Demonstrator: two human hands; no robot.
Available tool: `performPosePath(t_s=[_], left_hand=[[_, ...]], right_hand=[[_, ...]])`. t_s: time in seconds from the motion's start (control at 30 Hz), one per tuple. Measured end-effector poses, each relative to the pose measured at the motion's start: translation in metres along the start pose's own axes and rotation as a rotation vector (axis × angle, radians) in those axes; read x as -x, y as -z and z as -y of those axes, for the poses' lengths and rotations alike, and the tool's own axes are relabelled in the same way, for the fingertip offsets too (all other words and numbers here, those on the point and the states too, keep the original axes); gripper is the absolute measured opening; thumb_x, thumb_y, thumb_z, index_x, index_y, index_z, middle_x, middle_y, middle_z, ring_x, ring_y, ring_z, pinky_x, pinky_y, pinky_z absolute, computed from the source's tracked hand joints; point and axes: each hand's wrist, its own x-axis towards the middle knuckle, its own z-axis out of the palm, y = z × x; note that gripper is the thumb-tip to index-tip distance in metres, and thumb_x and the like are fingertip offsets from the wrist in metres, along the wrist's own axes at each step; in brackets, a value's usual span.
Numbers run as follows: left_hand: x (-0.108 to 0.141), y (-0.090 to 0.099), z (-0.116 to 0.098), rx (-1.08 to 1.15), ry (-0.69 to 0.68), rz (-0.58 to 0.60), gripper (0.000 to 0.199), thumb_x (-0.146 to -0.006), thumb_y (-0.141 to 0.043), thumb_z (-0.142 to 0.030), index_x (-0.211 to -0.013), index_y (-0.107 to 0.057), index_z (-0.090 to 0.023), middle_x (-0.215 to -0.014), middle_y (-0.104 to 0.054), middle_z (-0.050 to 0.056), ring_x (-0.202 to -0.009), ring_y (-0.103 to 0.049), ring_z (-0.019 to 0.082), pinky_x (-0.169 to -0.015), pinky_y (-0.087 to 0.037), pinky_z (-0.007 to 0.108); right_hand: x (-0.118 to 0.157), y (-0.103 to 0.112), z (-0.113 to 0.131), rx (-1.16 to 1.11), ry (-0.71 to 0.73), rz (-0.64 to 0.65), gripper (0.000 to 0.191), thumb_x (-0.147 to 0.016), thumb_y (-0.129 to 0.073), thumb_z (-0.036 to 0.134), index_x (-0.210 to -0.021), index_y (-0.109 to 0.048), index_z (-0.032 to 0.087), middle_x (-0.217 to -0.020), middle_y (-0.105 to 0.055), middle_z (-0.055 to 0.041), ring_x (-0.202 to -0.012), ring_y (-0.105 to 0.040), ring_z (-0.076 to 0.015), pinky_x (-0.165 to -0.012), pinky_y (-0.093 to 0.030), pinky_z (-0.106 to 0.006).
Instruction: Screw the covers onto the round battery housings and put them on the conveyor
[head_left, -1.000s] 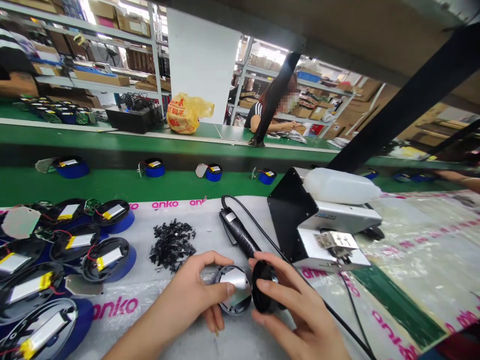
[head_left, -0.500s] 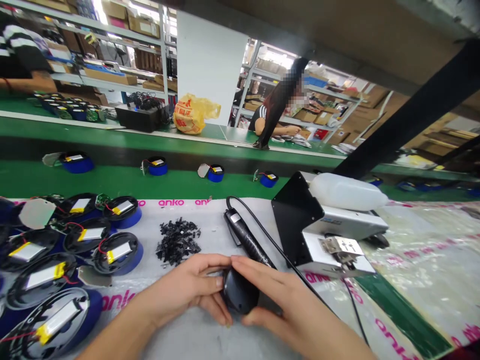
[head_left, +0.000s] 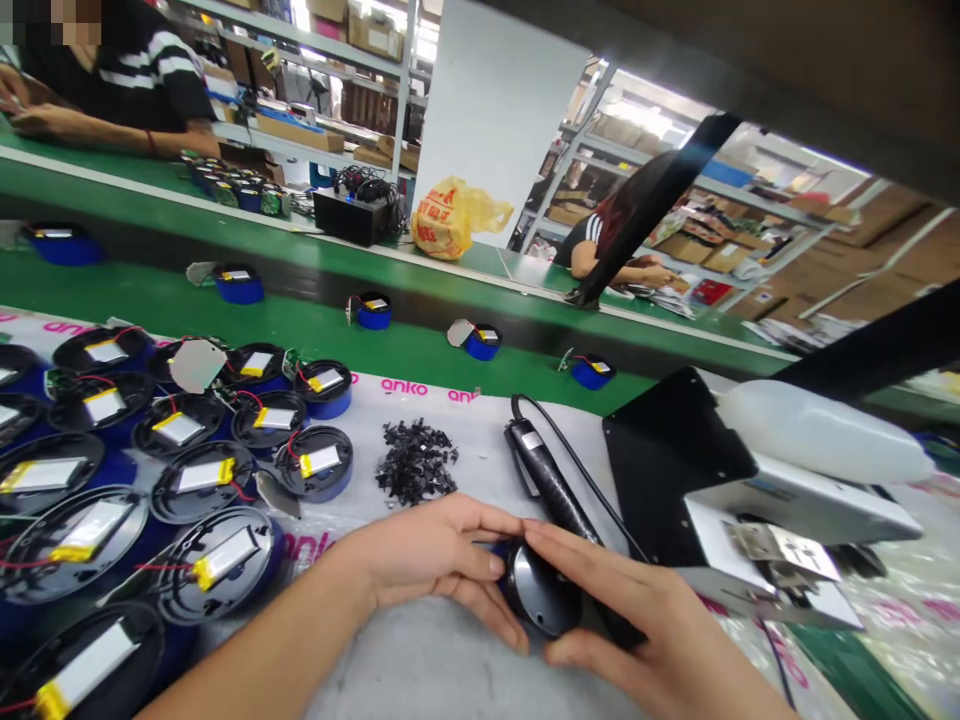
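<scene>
Between my two hands is a round black housing (head_left: 544, 590) with a glossy face. My left hand (head_left: 442, 565) wraps its left side, and my right hand (head_left: 630, 610) grips its upper edge and right side. The fingertips of both hands meet at the top of the housing. Just beyond them lie a pile of small black pieces (head_left: 416, 460) and a black handheld tool (head_left: 555, 485) with a cable. Several blue and black round housings (head_left: 315, 460) with silver batteries and red wires stand at the left. My palms and the housing's underside are hidden.
A dispenser-like machine (head_left: 787, 500) with a white bottle stands at the right. More blue housings (head_left: 481, 342) sit in a row on the green belt (head_left: 300, 335). Beyond it are a yellow bag (head_left: 450, 220), a black box (head_left: 352, 215) and two people.
The view has turned left, so the scene sits further right and more housings and a person at the left show. Both hands still hold the black housing.
</scene>
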Motion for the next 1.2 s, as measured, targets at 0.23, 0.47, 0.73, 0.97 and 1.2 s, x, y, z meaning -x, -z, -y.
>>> performPosePath(t_s=[0.23,0.47,0.73,0.97,1.2], left_hand=[[0.001,-0.006,-0.002,-0.076,-0.048,0.010,0.050,-0.065,-0.068,0.000,-0.112,-0.072,-0.016,-0.100,-0.074,0.005,-0.063,-0.074,0.012,-0.068,-0.060,0.023],[-0.015,-0.037,0.016,-0.441,-0.116,-0.394,0.025,-0.082,-0.067,-0.029,-0.104,-0.062,-0.020,-0.062,-0.064,-0.004,-0.036,-0.058,0.009,-0.034,-0.045,0.014],[-0.016,-0.023,0.014,-0.469,0.002,-0.377,0.048,-0.069,-0.081,-0.054,-0.097,-0.063,-0.020,-0.095,-0.077,0.005,-0.036,-0.068,0.013,-0.030,-0.048,0.014],[-0.023,-0.029,0.021,-0.530,-0.040,-0.513,0.068,-0.062,-0.083,-0.066,-0.108,-0.064,-0.020,-0.081,-0.077,0.004,-0.030,-0.063,0.014,-0.028,-0.049,0.017],[-0.032,-0.035,0.027,-0.567,-0.100,-0.554,0.064,-0.065,-0.082,-0.064,-0.109,-0.065,-0.021,-0.071,-0.073,0.000,-0.033,-0.062,0.014,-0.029,-0.050,0.020]], right_hand=[[0.000,-0.002,0.000,0.227,0.099,-0.032,0.063,-0.081,-0.077,0.031,-0.141,-0.056,0.033,-0.133,-0.066,-0.0089,-0.116,-0.067,-0.0351,-0.092,-0.060,-0.048],[0.012,0.010,0.009,0.214,-0.048,-0.045,0.052,-0.093,-0.054,0.023,-0.145,-0.049,0.030,-0.147,-0.048,-0.0129,-0.128,-0.058,-0.0278,-0.100,-0.055,-0.040],[-0.003,-0.003,-0.004,0.060,-0.348,-0.316,0.049,-0.092,-0.062,0.028,-0.138,-0.056,0.013,-0.093,-0.070,-0.0165,-0.087,-0.070,-0.0335,-0.079,-0.058,-0.049],[0.058,0.038,0.012,-0.474,-0.111,-0.836,0.062,-0.098,-0.013,0.070,-0.146,-0.025,0.033,-0.089,-0.060,-0.0017,-0.063,-0.063,-0.0170,-0.051,-0.054,-0.029],[0.035,0.094,-0.020,-0.684,-0.020,-1.504,0.066,-0.075,-0.048,0.088,-0.095,-0.053,0.026,-0.058,-0.051,0.0060,-0.040,-0.047,-0.0121,-0.037,-0.038,-0.023]])
